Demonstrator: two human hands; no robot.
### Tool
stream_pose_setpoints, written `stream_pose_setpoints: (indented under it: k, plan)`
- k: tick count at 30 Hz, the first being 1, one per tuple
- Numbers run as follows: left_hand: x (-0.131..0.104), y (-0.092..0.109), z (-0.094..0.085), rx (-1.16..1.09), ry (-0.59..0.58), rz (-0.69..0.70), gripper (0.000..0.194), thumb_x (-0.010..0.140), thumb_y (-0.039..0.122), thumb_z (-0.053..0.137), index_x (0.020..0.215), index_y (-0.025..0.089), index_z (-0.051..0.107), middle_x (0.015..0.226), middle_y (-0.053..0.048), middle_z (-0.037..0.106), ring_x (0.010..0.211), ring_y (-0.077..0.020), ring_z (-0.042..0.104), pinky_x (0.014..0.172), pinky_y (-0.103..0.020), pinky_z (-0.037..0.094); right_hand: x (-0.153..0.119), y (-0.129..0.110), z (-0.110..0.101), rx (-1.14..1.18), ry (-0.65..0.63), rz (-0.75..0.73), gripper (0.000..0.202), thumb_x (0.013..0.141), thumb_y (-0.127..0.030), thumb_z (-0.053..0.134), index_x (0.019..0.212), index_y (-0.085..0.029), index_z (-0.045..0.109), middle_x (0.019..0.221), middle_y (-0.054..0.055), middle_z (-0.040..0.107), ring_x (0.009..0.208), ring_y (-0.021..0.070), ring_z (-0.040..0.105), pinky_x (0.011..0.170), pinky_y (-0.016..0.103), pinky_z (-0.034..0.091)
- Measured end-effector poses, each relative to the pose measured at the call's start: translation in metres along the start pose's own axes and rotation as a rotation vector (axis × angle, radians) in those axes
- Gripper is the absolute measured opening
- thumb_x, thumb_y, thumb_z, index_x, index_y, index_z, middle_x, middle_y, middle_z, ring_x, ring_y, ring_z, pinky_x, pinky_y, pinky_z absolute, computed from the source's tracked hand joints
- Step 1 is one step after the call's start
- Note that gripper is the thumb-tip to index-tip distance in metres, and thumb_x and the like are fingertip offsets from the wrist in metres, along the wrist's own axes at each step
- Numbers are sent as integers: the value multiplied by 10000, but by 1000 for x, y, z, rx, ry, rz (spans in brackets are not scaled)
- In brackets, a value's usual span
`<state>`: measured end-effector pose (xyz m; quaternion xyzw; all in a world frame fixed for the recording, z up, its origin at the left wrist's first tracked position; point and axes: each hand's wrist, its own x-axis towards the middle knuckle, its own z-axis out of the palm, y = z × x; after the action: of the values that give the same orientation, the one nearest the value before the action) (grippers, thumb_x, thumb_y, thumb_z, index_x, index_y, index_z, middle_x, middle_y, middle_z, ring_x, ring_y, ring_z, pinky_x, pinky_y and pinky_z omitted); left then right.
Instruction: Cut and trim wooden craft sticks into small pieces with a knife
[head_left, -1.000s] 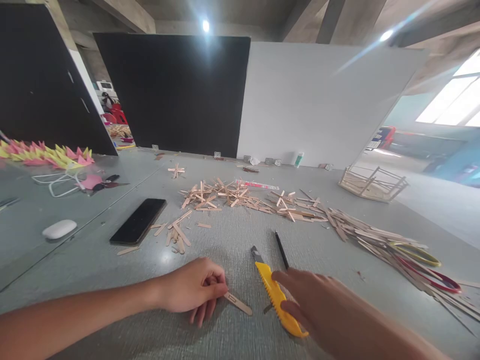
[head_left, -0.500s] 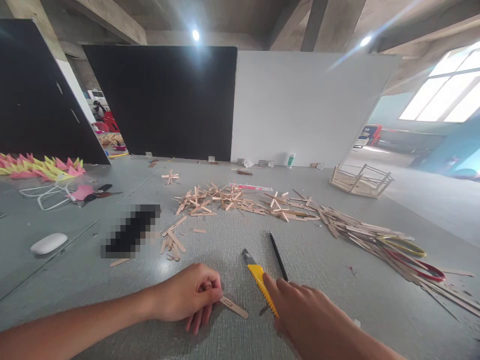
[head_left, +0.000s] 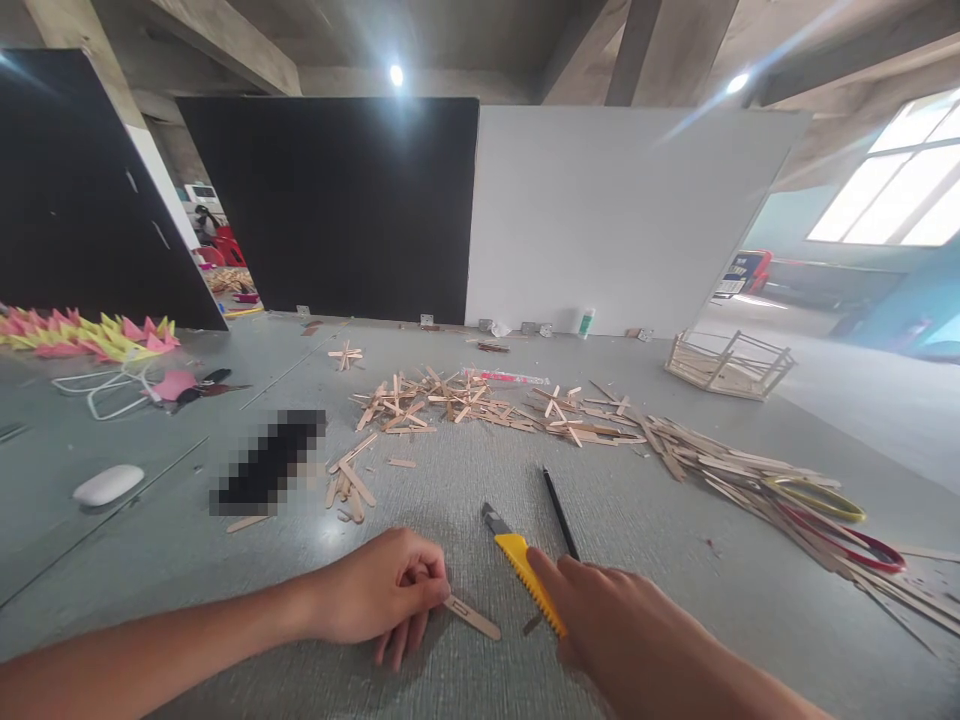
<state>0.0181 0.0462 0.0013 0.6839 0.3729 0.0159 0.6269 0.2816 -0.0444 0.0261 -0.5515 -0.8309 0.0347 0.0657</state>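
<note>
Between thumb and forefinger, my left hand [head_left: 401, 590] pinches one end of a flat wooden stick [head_left: 474, 618], low over the grey table. A small rectangle is marked or cut on the stick near my fingers. My right hand [head_left: 615, 610] is wrapped round a yellow utility knife [head_left: 529, 578], its forefinger along the handle and the blade pointing up and left. The knife and the stick are apart. Just beyond my right hand lies a black pencil or pen [head_left: 559, 510]. A small dark piece [head_left: 532, 625] rests between stick and knife.
Wooden sticks [head_left: 465, 400] lie scattered across the middle, with longer strips [head_left: 750, 470] and scissors [head_left: 814, 498] at the right. Beyond are a stick frame [head_left: 727, 370] and upright boards [head_left: 600, 210]. A white case [head_left: 109, 485] and folded paper [head_left: 90, 335] lie left.
The view has shifted slightly, moving the background to the right. The knife tip sits slightly further left relative to the stick and pencil. Both hands keep their holds.
</note>
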Motion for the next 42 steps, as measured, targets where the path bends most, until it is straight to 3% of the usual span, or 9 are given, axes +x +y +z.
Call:
stream_pose_setpoints:
  k: [4, 9, 16, 19, 23, 28, 33, 38, 42]
  plan:
    - [-2, -1, 3, 24, 53, 14, 380, 949, 564, 576, 816, 212, 517, 547, 55, 584, 347, -96, 520, 331, -166, 379, 7, 5, 5, -75, -125, -37, 614, 647, 16, 684, 1236, -157, 665, 820, 36, 781, 635, 227, 759, 477, 273, 390]
    - [-2, -1, 5, 34, 65, 16, 354, 958, 529, 570, 811, 211, 519, 540, 56, 576, 346, -90, 506, 321, -160, 376, 6, 8, 9, -29, -70, -23, 514, 659, 5, 663, 1127, -208, 674, 779, -1, 765, 573, 169, 718, 474, 259, 334]
    - [-2, 1, 5, 42, 61, 13, 361, 954, 544, 569, 818, 214, 514, 528, 63, 565, 339, -91, 503, 320, -158, 368, 11, 5, 3, -70, -152, -9, 561, 666, 3, 672, 1191, -193, 642, 819, 13, 778, 648, 225, 765, 480, 281, 253]
    - [-2, 0, 4, 41, 59, 13, 372, 956, 554, 564, 815, 214, 511, 530, 61, 568, 335, -90, 501, 320, -158, 369, 9, 2, -3, -65, -162, -14, 544, 673, 18, 664, 1177, -186, 656, 824, 21, 777, 654, 220, 761, 476, 278, 285]
    - [-3, 0, 4, 42, 57, 18, 363, 964, 544, 563, 828, 209, 528, 546, 56, 581, 348, -89, 511, 323, -152, 378, 5, -1, -8, -3, -71, 13, 522, 700, 48, 605, 1141, -220, 679, 800, 3, 769, 573, 150, 702, 476, 238, 354]
    - [-5, 0, 4, 38, 47, 24, 356, 985, 526, 544, 827, 207, 527, 551, 54, 588, 339, -79, 501, 327, -148, 382, 9, 0, 4, -17, -90, 26, 556, 642, 22, 620, 1125, -244, 687, 722, -15, 734, 524, 149, 663, 468, 242, 349]
    - [-4, 0, 4, 36, 50, 10, 368, 981, 542, 554, 826, 209, 528, 549, 55, 588, 340, -81, 505, 328, -150, 378, 14, 4, 12, -32, -106, 44, 501, 665, -22, 649, 1113, -243, 678, 683, -23, 709, 500, 156, 649, 451, 254, 308]
    - [-3, 0, 4, 34, 53, 9, 397, 965, 585, 555, 831, 212, 524, 548, 59, 579, 343, -81, 499, 322, -149, 363, 9, 2, -2, 11, -143, 45, 464, 686, 33, 645, 1070, -224, 682, 701, -32, 734, 539, 147, 688, 454, 244, 308]
    - [-4, -1, 5, 39, 55, 11, 421, 956, 611, 555, 826, 213, 517, 548, 56, 577, 347, -83, 499, 331, -155, 374, -1, -4, -12, 39, -37, 21, 337, 672, 24, 714, 870, -249, 706, 738, -51, 751, 556, 108, 685, 501, 208, 414]
